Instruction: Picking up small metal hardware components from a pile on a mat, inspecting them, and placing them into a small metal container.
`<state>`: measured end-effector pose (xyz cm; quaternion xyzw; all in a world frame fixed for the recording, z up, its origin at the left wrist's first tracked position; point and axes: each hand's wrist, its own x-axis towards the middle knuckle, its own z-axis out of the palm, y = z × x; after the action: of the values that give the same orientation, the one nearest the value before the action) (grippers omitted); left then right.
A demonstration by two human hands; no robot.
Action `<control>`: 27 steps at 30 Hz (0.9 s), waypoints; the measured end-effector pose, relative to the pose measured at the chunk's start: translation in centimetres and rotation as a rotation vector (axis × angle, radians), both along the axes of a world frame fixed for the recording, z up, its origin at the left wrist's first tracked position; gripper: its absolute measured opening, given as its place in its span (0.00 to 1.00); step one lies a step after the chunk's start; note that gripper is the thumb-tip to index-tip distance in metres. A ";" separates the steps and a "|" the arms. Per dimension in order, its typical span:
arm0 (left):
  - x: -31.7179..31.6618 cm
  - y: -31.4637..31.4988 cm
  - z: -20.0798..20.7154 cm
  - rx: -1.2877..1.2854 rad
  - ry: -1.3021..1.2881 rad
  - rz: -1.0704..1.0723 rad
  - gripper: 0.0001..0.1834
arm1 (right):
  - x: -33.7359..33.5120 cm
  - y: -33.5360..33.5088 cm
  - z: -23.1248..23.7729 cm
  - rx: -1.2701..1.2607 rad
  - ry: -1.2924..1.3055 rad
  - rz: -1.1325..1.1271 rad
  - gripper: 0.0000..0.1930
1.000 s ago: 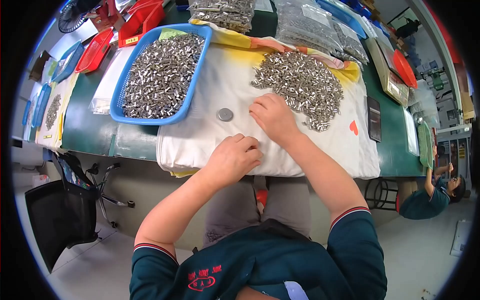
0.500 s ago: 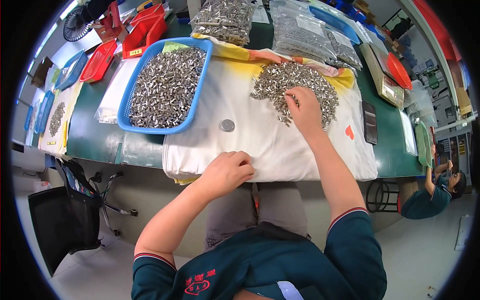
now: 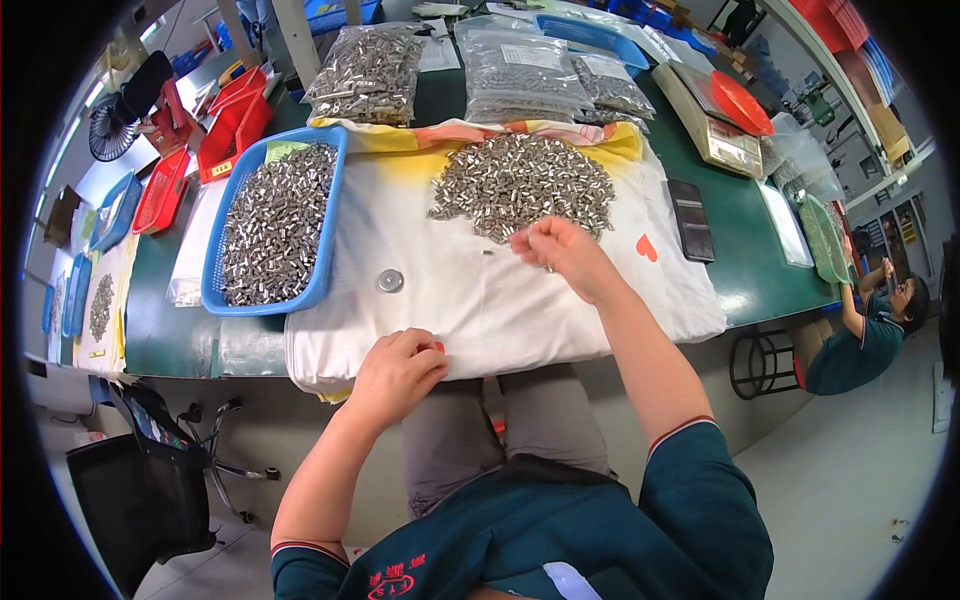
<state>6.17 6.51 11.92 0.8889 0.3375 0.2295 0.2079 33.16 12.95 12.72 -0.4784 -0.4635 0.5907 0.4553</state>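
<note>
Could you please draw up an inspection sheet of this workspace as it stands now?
Surface: creased white cloth over a green table.
Job's things: pile of metal pieces on the cloth; blue basket holding more; round metal disc near the basket.
Clutter: clear bags of metal parts behind the cloth; dark flat device beside its right edge.
Grips: left hand at the cloth's near edge, right hand by the pile's near edge; contents unclear.
Cables: nothing seen.
Surroundings: black chair at left; another person at far right.

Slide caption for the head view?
Right hand by heap of metal pieces, left hand at front edge of white cloth.
</note>
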 end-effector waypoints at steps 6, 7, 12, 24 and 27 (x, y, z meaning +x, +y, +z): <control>7.1 -0.8 0.2 0.097 -0.020 -0.083 0.11 | 3.4 -2.8 -1.0 -0.260 0.074 0.198 0.04; 8.5 -0.9 0.1 0.128 -0.038 -0.134 0.13 | 3.9 -2.3 -0.8 -0.242 0.132 0.179 0.05; 10.7 -1.0 -0.9 0.064 0.078 -0.192 0.12 | 4.5 0.5 -1.1 -0.217 0.208 0.158 0.06; 6.9 -0.3 1.8 0.030 -0.290 -0.077 0.09 | -3.4 2.9 1.1 0.134 0.233 0.148 0.05; 3.9 4.0 2.7 0.139 -0.180 0.339 0.08 | -6.3 3.4 -0.3 0.192 0.180 0.252 0.07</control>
<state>10.02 10.48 14.60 0.8075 0.4456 0.3626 0.1339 26.88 16.35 12.38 -0.3160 -0.5313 0.6368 0.4608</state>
